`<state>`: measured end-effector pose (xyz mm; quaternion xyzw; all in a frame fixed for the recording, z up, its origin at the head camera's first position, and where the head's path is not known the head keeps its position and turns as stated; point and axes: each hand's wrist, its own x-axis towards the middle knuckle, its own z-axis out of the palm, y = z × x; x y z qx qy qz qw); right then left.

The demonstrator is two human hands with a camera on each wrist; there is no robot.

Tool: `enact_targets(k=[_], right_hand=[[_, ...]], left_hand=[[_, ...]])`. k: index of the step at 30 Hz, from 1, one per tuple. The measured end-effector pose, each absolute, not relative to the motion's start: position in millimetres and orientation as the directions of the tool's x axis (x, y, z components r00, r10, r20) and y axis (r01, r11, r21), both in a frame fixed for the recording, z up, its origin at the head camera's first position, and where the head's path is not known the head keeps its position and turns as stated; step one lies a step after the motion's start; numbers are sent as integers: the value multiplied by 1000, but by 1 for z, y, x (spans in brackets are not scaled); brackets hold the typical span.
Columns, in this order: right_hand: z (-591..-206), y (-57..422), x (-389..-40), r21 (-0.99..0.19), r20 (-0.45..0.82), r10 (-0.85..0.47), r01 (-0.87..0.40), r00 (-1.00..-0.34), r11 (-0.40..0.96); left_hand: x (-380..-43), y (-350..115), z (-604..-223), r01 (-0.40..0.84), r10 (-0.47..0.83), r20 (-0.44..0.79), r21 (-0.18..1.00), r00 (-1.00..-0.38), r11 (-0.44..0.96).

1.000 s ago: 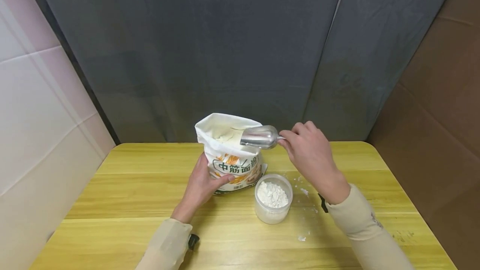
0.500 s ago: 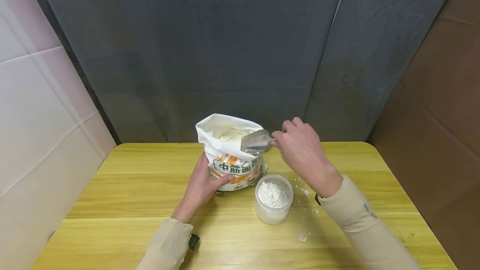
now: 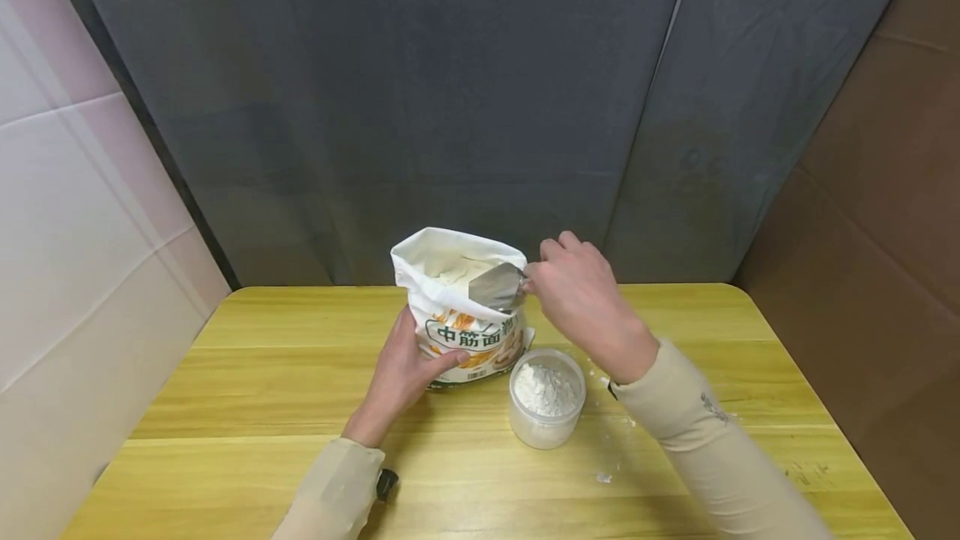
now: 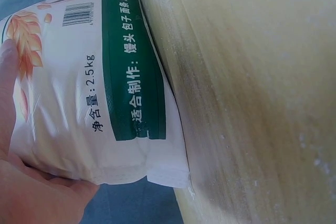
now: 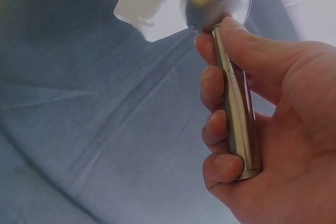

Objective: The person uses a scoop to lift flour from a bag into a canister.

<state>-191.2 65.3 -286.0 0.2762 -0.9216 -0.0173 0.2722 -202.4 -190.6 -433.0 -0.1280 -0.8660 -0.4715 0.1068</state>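
Observation:
A white flour bag (image 3: 457, 319) with green and orange print stands upright on the table, its top gaping and pale flour (image 3: 455, 272) showing inside. My left hand (image 3: 401, 369) grips the bag's lower left side, thumb across the front; the left wrist view shows the bag's printed lower face (image 4: 79, 93) close up. With fingers curled round its handle (image 5: 241, 119), my right hand (image 3: 585, 298) holds a metal scoop (image 3: 497, 286). The scoop's bowl dips into the right side of the bag's mouth. Just in front stands a clear plastic jar (image 3: 543, 432) with flour heaped in it.
Flour specks (image 3: 604, 477) lie on the wooden table (image 3: 262, 407) to the right of the jar. A dark grey curtain (image 3: 420, 107) hangs behind the table, with a white panel at left and a brown one at right.
My right hand has moved left, taking the scoop from above the bag's right rim down into its mouth, and the bowl has tilted. The left hand, bag and jar have stayed in place.

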Motion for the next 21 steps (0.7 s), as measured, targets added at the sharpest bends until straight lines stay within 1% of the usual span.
enact_targets(k=[10, 21], right_hand=[[-283, 46, -193, 220, 417, -521, -474, -744, 853], [-289, 36, -197, 189, 363, -516, -480, -776, 856]], left_hand=[[-202, -191, -433, 323, 127, 303, 788, -944, 524], [-201, -193, -432, 313, 128, 291, 787, -948, 532]])
